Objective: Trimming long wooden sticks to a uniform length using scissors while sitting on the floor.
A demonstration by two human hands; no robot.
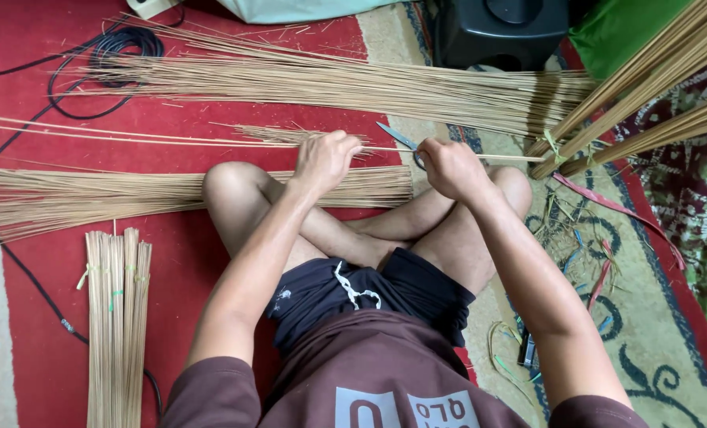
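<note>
You sit cross-legged on the red woven floor mat (187,87), dark shorts and brown shirt nearest the camera, both forearms reaching forward over your knees. Your left hand (324,161) is curled into a loose fist, knuckles up, fingers pressed together around a small handful of thin tan sticks (290,136) that run out to the left across the mat. Your right hand (451,168) is also closed, wrist bent slightly inward, gripping the handles of a pair of grey metal scissors (398,138); the blades point up and to the left, toward the sticks held in your left hand, just beside them. A single thin stick (496,157) passes from your hands out to the right.

Under your knees lies a flat spread of loose tan sticks (92,198). To your left, a tied bundle of cut tan sticks (117,317) lies lengthwise on the mat. Beyond your hands, a long, wide sheaf of tan sticks (329,83) crosses the mat, with a coiled black cable (116,47) at its far left end. At the far right, thick tied bundles of long sticks (646,87) slant upward.
</note>
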